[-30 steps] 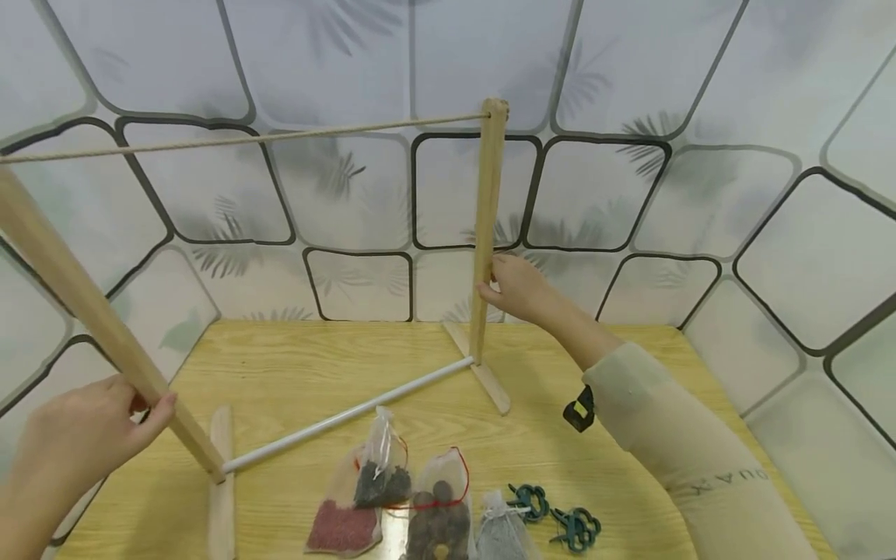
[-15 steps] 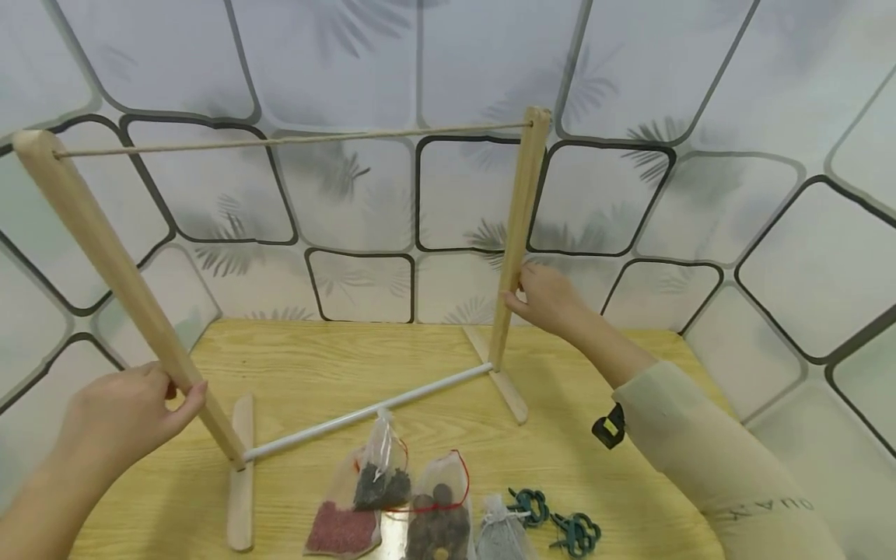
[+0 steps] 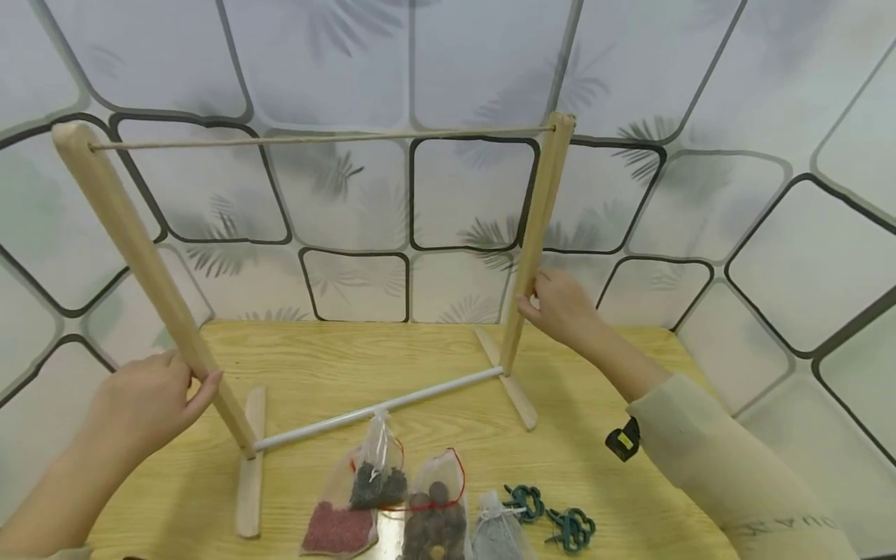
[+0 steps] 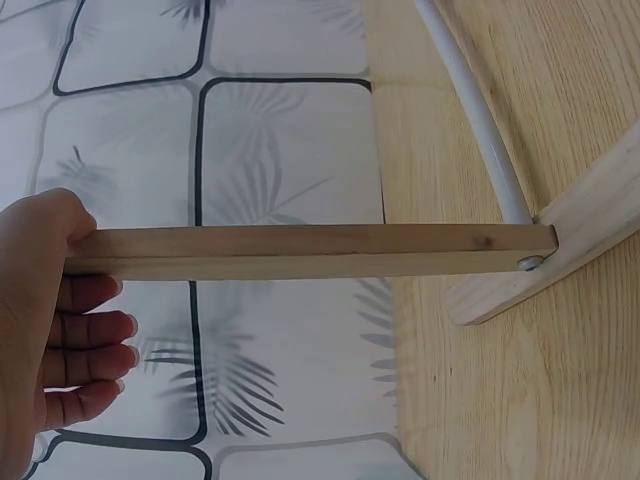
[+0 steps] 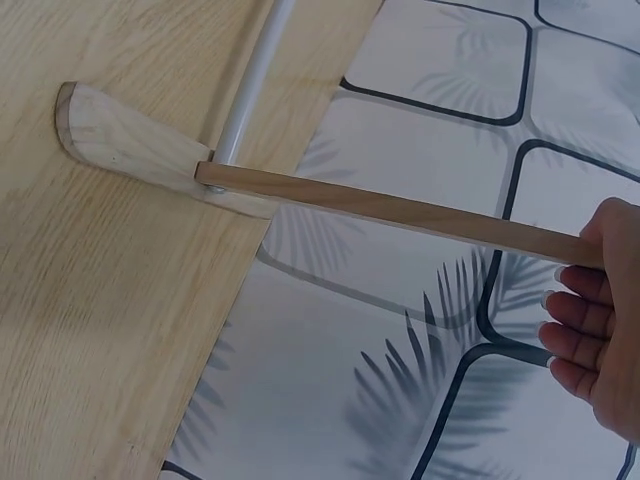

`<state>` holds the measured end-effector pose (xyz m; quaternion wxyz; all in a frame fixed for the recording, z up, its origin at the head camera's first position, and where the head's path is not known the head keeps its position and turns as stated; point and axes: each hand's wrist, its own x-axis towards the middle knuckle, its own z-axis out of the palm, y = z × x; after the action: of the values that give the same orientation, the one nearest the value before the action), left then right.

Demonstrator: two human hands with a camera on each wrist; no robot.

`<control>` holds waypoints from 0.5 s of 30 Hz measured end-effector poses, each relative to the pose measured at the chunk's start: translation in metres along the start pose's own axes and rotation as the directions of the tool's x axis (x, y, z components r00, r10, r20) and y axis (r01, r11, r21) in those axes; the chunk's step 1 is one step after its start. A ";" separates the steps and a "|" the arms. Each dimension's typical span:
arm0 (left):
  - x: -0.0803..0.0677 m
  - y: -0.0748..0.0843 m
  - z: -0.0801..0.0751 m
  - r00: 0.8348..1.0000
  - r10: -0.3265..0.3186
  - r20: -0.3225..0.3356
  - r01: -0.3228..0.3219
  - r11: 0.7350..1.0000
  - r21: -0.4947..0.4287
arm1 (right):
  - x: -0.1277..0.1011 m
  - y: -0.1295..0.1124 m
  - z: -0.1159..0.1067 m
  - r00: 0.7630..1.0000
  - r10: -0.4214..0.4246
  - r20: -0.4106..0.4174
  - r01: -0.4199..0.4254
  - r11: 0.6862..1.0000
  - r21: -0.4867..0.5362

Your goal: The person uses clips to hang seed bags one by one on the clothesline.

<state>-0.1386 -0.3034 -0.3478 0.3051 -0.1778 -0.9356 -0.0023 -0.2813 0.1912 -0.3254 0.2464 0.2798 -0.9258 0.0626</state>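
The rack (image 3: 378, 404) is sitting further toward 3 o'clock than a second ago, both posts having shifted that way together with the hands. The left hand (image 3: 150, 400) is grasping the left post (image 3: 150, 268) low down, thumb on one side and fingers curled round the other, at about 9 o'clock on the tabletop (image 3: 595, 474). The right hand (image 3: 560, 305) is grasping the right post (image 3: 535, 233) just above its foot (image 3: 507, 379), at about 1 o'clock. A string (image 3: 322, 140) is running between the post tops, and a white rod (image 3: 378, 404) is joining the bases. The rack is standing on the tabletop with both feet down; the left foot (image 3: 250, 463) is lying at about 8 o'clock. At 6 o'clock, near the rod, mesh bags (image 3: 402, 505) are lying side by side, one touching the rod. Green clips (image 3: 553, 517) are lying just beside them, toward 5 o'clock.
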 end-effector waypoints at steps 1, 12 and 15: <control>0.001 0.000 0.000 1.000 -0.001 0.016 0.001 1.000 -0.004 | -0.002 0.001 -0.001 1.000 0.010 0.002 -0.010 1.000 0.001; 0.014 0.009 0.010 0.999 0.034 0.016 -0.033 0.997 -0.065 | -0.022 0.010 -0.008 0.998 0.045 -0.041 -0.045 0.999 -0.015; 0.016 0.012 0.012 0.999 0.036 0.019 -0.034 0.997 -0.075 | -0.029 0.012 -0.009 0.997 0.060 -0.045 -0.062 0.998 -0.022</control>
<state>-0.1535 -0.2853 -0.3495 0.2890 -0.2054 -0.9346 -0.0299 -0.2631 0.2175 -0.3312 0.2683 0.2469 -0.9289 0.0653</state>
